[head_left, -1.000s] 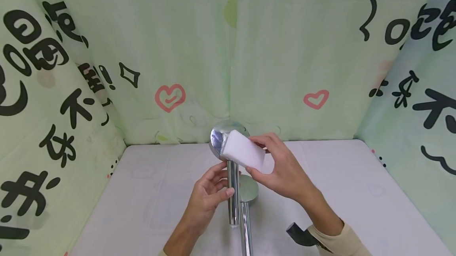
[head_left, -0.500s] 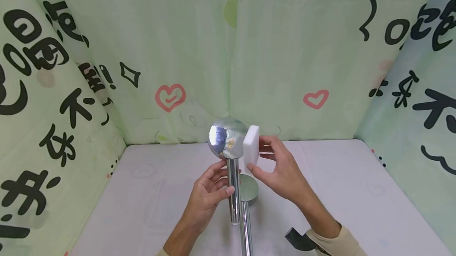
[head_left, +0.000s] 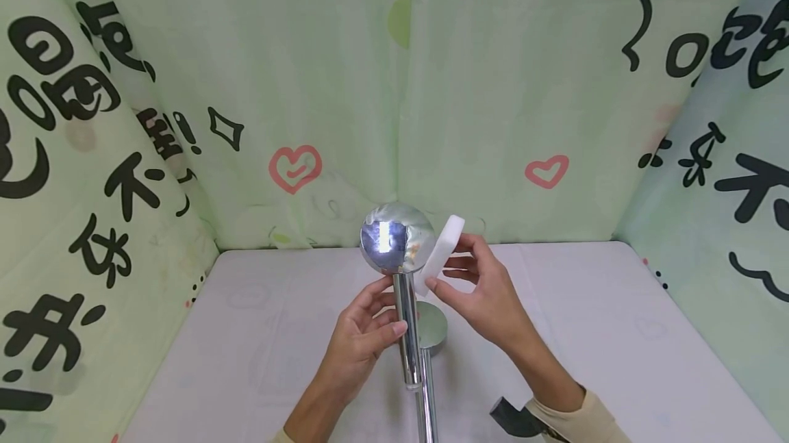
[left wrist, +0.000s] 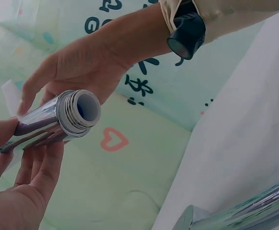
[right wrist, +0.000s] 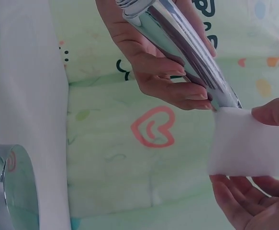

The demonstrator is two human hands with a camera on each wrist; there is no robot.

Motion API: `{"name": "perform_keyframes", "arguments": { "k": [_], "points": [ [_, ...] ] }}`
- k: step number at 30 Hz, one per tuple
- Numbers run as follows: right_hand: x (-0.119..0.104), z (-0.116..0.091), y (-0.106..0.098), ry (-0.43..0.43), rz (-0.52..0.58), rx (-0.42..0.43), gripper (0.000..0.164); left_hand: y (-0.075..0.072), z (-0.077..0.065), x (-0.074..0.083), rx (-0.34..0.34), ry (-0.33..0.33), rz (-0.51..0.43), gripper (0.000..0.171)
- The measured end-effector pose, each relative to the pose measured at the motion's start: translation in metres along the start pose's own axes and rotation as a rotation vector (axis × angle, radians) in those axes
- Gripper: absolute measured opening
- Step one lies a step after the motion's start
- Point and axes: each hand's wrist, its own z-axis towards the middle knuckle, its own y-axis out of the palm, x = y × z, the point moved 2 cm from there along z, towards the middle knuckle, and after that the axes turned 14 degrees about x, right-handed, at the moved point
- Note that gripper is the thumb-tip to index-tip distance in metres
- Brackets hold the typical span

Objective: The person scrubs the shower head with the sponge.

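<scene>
A chrome handheld shower head (head_left: 394, 237) is held upright over the table, its shiny round face toward the head camera. My left hand (head_left: 360, 333) grips its handle, thumb in front and fingers behind. In the left wrist view, the handle (left wrist: 42, 125) ends in a threaded, hollow opening. To the right of the round head, my right hand (head_left: 487, 292) pinches a white sponge block (head_left: 446, 246) between thumb and fingers. The sponge stands tilted, nearly edge-on, at the head's right rim; whether they touch I cannot tell. Its broad side (right wrist: 249, 143) shows in the right wrist view.
Behind the held shower head, a second chrome piece with a round disc (head_left: 433, 326) on a slim tube (head_left: 427, 402) stands at the table's near middle. A white cloth covers the table (head_left: 265, 333). Green printed curtains (head_left: 394, 87) enclose the back and both sides.
The sponge has moved from over the round face to its right side and turned edge-on, uncovering the face. The handle's lower end has shifted slightly right. Both hands keep their holds.
</scene>
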Motion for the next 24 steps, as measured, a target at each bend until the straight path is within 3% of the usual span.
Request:
{"name": "perform_keyframes", "arguments": {
  "k": [12,19,24],
  "points": [
    [0.0027,0.0013,-0.0006,0.067,0.113,-0.019,0.061,-0.0011,0.0005,0.0001,-0.07,-0.003,-0.03,0.064],
    [0.0057,0.0039,-0.0022,0.108,0.181,-0.052,0.056,0.0006,-0.0014,0.0005,-0.062,-0.041,-0.05,0.061],
    [0.0076,0.0058,-0.004,0.117,0.197,-0.048,0.053,0.0005,-0.0021,0.0002,-0.085,-0.028,-0.049,0.062]
  ]
}}
